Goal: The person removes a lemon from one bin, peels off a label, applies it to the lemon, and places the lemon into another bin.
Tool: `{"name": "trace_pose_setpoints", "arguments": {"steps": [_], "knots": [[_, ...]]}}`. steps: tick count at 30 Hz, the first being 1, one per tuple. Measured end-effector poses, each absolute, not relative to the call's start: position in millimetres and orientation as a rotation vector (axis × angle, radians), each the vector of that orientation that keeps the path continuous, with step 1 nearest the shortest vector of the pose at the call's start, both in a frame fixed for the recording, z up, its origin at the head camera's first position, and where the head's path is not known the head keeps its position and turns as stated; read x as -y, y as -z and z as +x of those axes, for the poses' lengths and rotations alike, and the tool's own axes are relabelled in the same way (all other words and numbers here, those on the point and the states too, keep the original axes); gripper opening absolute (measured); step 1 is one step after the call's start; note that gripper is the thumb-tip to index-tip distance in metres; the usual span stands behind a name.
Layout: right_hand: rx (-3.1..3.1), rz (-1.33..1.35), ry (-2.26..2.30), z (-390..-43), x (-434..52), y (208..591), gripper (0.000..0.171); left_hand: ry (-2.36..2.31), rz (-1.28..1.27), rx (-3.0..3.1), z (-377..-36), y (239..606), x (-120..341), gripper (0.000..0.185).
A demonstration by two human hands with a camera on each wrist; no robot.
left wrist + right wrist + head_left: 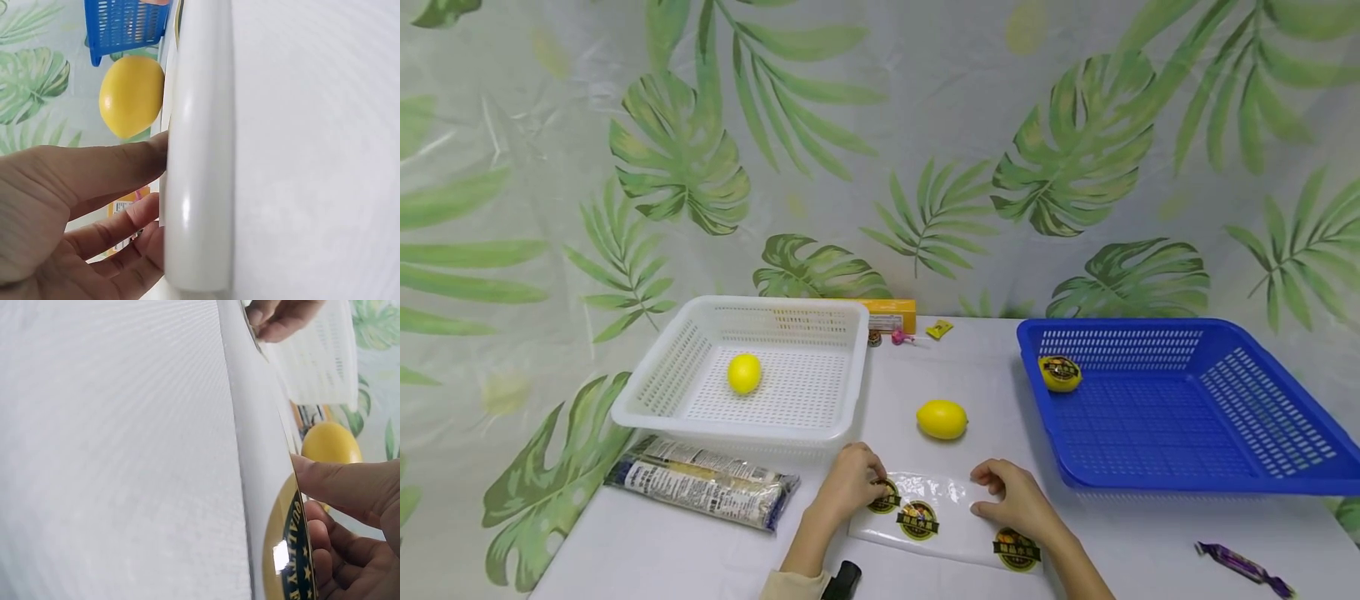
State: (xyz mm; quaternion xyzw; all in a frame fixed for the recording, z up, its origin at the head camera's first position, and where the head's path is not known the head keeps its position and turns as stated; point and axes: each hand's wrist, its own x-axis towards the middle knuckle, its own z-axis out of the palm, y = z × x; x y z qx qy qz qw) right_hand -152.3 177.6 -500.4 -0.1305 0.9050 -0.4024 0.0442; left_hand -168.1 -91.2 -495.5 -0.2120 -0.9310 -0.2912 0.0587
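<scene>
Fingers point(874, 475) of the left hand point(848, 483) are curling onto the left end of a glossy sticker sheet point(942, 521), seemingly pinching at a round gold-and-black sticker point(884, 498), while the right hand point(1015, 500) is pressing down on the sheet's right part with fingers bent and close together. That sheet is lying flat on the white table point(647, 550) at the near edge, carrying two more round stickers point(917, 520). At 12 o'clock from the hands, a yellow lemon point(942, 418) is sitting on the table, well apart from the sheet. At 11 o'clock, a white basket point(700, 392) is holding a second lemon point(744, 372); at 2 o'clock, a blue basket point(1285, 417) is holding a lemon bearing a sticker point(1060, 372). At 9 o'clock, a printed packet point(703, 483) is lying just in front of the white basket. At 4 o'clock, a purple-wrapped candy point(1243, 567) is resting near the table's edge.
</scene>
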Motion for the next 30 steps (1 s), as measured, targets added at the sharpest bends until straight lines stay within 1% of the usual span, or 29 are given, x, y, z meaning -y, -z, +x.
{"name": "trace_pose_setpoints", "arguments": {"steps": [5,16,22,26,30], "knots": [[-2.766,-0.396,1.229,-151.8,-178.0,501.4,0.038,0.875,-0.655,2.79,-167.0,497.3,92.5,0.016],[-2.763,-0.401,1.258,-149.9,-178.0,500.7,0.039,0.928,-0.549,2.8,-164.3,497.1,90.4,0.016],[-2.748,-0.418,1.291,-147.8,-178.4,500.5,0.04,0.935,-0.55,2.827,-166.3,497.5,90.6,0.021],[-2.759,-0.434,1.294,-147.8,-178.8,501.4,0.04,1.055,-0.585,2.823,-167.8,499.3,92.5,0.025],[-2.781,-0.463,1.286,-148.0,-178.8,501.7,0.039,1.271,-0.598,2.778,-167.6,499.8,96.9,0.021]]}}
